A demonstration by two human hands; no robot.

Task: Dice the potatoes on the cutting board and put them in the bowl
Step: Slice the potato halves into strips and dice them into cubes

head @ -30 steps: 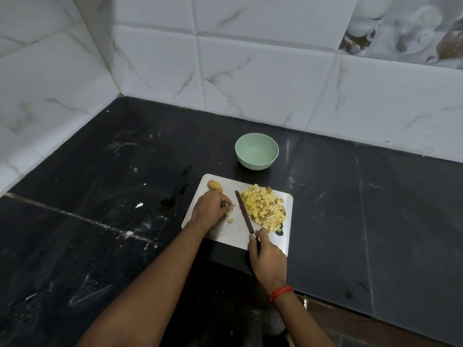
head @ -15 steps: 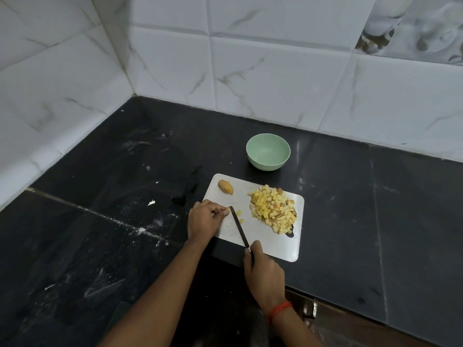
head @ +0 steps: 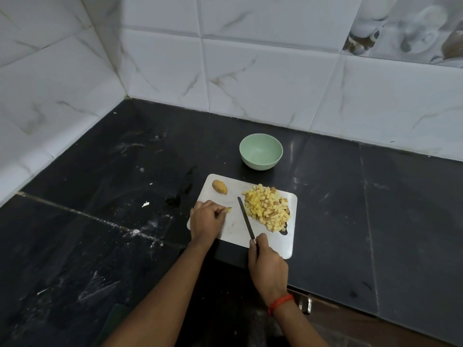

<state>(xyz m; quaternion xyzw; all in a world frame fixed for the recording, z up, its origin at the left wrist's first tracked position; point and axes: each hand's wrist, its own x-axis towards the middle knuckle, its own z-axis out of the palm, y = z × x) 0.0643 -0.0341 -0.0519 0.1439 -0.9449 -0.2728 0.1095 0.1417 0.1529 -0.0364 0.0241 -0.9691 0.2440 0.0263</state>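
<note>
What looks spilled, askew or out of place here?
Little. A few white scraps and pale smears lie on the black counter left of the cutting board. The potato cubes are heaped on the board.

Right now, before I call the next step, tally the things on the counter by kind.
Bowl: 1, empty
Board: 1
Knife: 1, held by right hand
Potato chunk: 1, uncut
Potato bit: 1, pinched by left hand
Dice pile: 1, cubes too many to count
Total: 6
</note>
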